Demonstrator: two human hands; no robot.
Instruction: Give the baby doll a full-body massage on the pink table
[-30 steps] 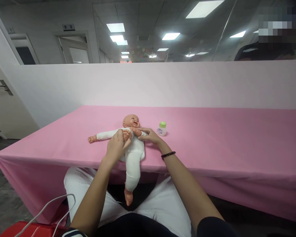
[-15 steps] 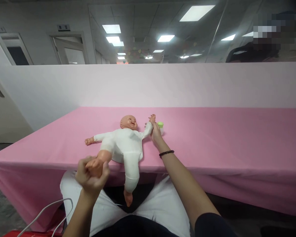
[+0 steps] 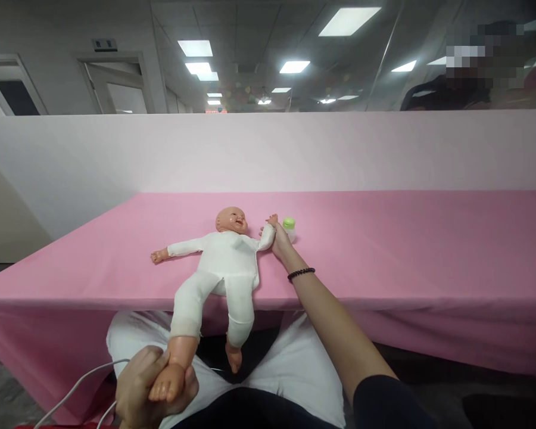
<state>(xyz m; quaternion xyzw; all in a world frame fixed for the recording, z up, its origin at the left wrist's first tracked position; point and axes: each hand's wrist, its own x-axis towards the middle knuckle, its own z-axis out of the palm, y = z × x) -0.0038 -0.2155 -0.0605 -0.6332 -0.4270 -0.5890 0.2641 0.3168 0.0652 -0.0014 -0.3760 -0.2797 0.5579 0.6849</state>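
A baby doll (image 3: 226, 256) with a white cloth body lies on its back on the pink-covered table (image 3: 384, 250). Its head points to the far side and both legs hang over the near edge. My left hand (image 3: 147, 381) is closed around the foot and ankle of the doll's leg at the left, low over my lap. Around the doll's forearm at the right, my right hand (image 3: 282, 243) is closed, the small doll hand showing above it. A small bottle with a green cap (image 3: 289, 226) stands just beyond my right hand, partly hidden by it.
A white wall (image 3: 317, 149) with a glass pane above it borders the table's far side. A white cable (image 3: 78, 387) runs by my left leg. Past the glass at the right, a person (image 3: 446, 92) is partly visible.
My left hand has pulled the doll's leg down and toward me, so the bent leg is now stretched out. The doll's hand in my right hand has dropped slightly.
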